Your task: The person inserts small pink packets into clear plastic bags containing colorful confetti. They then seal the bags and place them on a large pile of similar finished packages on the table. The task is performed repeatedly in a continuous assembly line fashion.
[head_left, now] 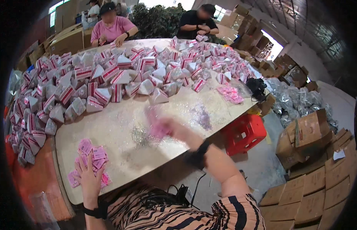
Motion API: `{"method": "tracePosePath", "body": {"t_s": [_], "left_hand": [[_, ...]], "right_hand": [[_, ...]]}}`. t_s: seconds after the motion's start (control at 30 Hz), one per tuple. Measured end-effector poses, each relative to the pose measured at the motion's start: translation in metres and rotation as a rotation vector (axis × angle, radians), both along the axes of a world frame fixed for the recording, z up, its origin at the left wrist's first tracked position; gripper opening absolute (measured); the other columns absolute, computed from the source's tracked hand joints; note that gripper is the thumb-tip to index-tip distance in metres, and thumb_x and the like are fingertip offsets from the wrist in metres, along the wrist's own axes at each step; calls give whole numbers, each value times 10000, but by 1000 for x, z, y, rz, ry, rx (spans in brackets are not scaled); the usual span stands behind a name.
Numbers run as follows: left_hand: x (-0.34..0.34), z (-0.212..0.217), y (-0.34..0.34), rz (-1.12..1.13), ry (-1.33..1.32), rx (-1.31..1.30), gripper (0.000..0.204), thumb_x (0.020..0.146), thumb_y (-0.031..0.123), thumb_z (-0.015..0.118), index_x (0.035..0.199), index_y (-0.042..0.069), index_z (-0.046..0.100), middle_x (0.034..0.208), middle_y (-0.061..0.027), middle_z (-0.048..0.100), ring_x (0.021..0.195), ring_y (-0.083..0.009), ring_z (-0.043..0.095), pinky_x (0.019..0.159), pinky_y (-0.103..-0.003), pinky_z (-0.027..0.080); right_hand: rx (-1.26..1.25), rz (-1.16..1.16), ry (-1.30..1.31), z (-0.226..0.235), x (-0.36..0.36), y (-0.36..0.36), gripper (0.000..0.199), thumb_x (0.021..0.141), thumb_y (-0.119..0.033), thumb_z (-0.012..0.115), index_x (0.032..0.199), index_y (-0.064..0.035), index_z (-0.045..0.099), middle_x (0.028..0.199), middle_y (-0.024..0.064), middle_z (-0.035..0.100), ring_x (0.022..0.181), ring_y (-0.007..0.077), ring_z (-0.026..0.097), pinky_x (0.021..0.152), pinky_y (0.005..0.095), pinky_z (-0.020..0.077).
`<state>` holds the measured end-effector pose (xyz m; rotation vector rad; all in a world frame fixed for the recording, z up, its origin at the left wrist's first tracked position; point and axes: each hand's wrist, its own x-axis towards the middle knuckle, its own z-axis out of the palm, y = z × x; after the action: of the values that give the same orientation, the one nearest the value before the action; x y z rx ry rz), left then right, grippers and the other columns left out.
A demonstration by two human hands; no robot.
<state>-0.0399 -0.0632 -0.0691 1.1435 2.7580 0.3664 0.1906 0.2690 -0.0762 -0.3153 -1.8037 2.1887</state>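
Note:
My left hand (89,178) lies with its fingers spread over a pile of small pink printed cards (98,153) at the table's near left. My right hand (162,128) is out over the middle of the table, smeared by motion. A pinkish blur surrounds its fingers, and whether it holds anything is not clear. Close by it lies a loose heap of thin silvery loops or wires (142,137). Beyond spreads a large mass of wedge-shaped clear packs (121,76) with pink-and-white bands, whitish inside.
Purple glitter (203,117) dusts the pale tabletop (121,134). More pink cards (230,94) and a black object (257,88) sit at the right end. A red stool (245,134) stands below, near cardboard boxes (307,134). Two people (113,27) (198,23) work across the table.

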Motion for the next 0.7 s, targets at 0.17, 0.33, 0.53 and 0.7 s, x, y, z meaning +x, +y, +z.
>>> {"method": "tracePosePath", "body": {"t_s": [0.17, 0.33, 0.53, 0.7], "left_hand": [[9, 0, 3, 7, 60, 104, 756, 832, 363, 664, 1475, 185, 309, 1542, -185, 200, 1427, -408, 141, 1094, -664, 102], [19, 12, -2, 3, 88, 159, 757, 816, 303, 688, 1468, 178, 325, 1533, -198, 217, 1427, -393, 159, 1116, -617, 126], [12, 5, -17, -135, 81, 303, 712, 797, 237, 706, 1428, 122, 396, 1491, -233, 298, 1409, -399, 215, 1129, -540, 160], [12, 8, -24, -160, 132, 228, 647, 805, 267, 696, 1384, 121, 447, 1481, -214, 323, 1407, -390, 223, 1127, -577, 116]], "right_hand": [[-218, -1115, 264, 165, 108, 142, 888, 880, -603, 548, 1468, -71, 149, 1387, 301, 364, 1175, 383, 497, 914, 509, 473], [140, -987, 124, 104, 88, 132, 557, 979, -407, 434, 1394, -39, 384, 1291, 160, 546, 1060, 250, 603, 843, 376, 485], [411, -619, -99, 6, 37, 2, 177, 870, -114, 651, 976, 27, 665, 846, 70, 687, 713, 126, 650, 650, 249, 511], [1001, -517, -94, 8, 33, -69, 92, 821, -59, 663, 901, -13, 673, 756, 90, 631, 689, 204, 621, 632, 301, 490]]}}
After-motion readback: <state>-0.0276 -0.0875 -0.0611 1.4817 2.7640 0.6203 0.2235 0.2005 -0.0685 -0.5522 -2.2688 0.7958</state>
